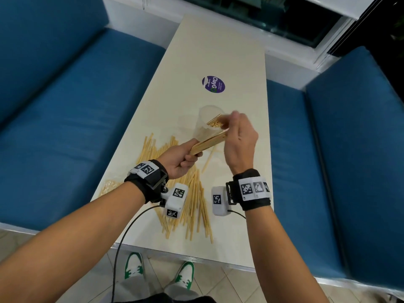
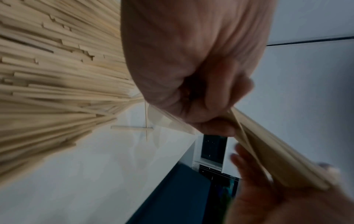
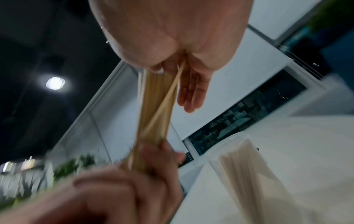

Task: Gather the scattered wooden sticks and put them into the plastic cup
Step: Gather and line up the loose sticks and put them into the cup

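Note:
A clear plastic cup (image 1: 204,119) stands mid-table with several wooden sticks (image 1: 215,123) upright inside it; the cup (image 3: 239,159) also shows in the right wrist view. Just in front of it, above the table, my left hand (image 1: 181,159) grips the near end of a flat bundle of sticks (image 1: 209,143). My right hand (image 1: 240,141) holds the bundle's far end beside the cup's rim, thumb on one side and fingers (image 3: 191,95) on the other. The bundle (image 3: 155,109) spans both hands. Many loose sticks (image 1: 194,200) lie scattered beneath my wrists.
More sticks (image 1: 153,147) fan out left of the cup, and a small heap (image 1: 109,185) sits at the table's left edge. A round purple sticker (image 1: 213,84) lies beyond the cup. Blue benches (image 1: 76,106) flank the narrow white table (image 1: 218,51) on both sides.

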The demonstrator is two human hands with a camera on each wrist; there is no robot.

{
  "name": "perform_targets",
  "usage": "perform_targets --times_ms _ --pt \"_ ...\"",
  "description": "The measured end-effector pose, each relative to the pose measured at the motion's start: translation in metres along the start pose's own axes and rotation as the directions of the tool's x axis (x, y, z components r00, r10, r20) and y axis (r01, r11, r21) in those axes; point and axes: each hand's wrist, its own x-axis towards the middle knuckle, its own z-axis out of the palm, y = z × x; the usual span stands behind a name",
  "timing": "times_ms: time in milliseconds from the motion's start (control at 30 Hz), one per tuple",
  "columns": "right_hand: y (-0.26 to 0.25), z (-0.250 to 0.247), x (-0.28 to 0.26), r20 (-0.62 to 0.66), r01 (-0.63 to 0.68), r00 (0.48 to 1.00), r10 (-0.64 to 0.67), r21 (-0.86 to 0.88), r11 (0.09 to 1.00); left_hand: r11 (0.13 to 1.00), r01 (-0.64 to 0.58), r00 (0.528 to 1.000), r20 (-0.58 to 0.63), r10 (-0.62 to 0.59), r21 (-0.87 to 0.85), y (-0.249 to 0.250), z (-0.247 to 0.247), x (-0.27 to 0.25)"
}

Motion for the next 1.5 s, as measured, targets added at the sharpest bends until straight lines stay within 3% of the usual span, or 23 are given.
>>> perform_targets --times_ms 167,267,367,500,667,900,1000,1233,1500 --pt "0.011 0.005 0.002 0.029 0.04 0.999 -0.034 -0.249 0.968 0.999 0.029 0.997 0.071 -0.028 -0.017 -0.002 0.003 -0.003" --pt "0.007 -0.003 0.002 0.044 0.027 0.999 -0.017 -0.235 0.972 0.999 0.042 0.998 0.046 -0.04 -0.029 -0.005 0.004 -0.002" --pt "-0.003 -0.007 -0.004 0.203 0.045 0.979 -0.003 -0.202 0.978 0.998 0.061 0.998 -0.013 -0.061 -0.018 -0.006 0.003 0.0" --pt "0.004 -0.011 -0.004 0.382 0.193 0.922 -0.064 -0.31 0.931 0.997 0.054 0.996 -0.074 -0.05 0.051 -0.009 0.003 0.001" --pt "0.007 -0.008 0.002 0.367 0.149 0.93 -0.038 -0.28 0.948 0.984 0.052 0.998 -0.027 -0.048 0.172 -0.012 0.005 0.001" --pt "0.009 0.005 -0.009 0.358 0.183 0.93 -0.086 -0.248 0.951 0.973 0.175 0.984 0.012 -0.179 0.152 -0.008 0.01 0.006" --pt "0.01 0.007 -0.011 0.346 0.102 0.938 -0.013 -0.24 0.965 0.973 0.202 0.979 0.015 -0.204 0.109 -0.006 0.011 0.005" --pt "0.016 0.014 -0.001 0.321 0.049 0.947 0.02 -0.206 0.977 0.989 0.145 0.989 0.021 -0.145 0.02 -0.001 0.008 0.015" --pt "0.027 0.011 0.007 0.46 0.192 0.885 -0.076 -0.209 0.959 0.998 0.058 0.997 -0.051 -0.06 -0.035 0.005 -0.002 0.025"
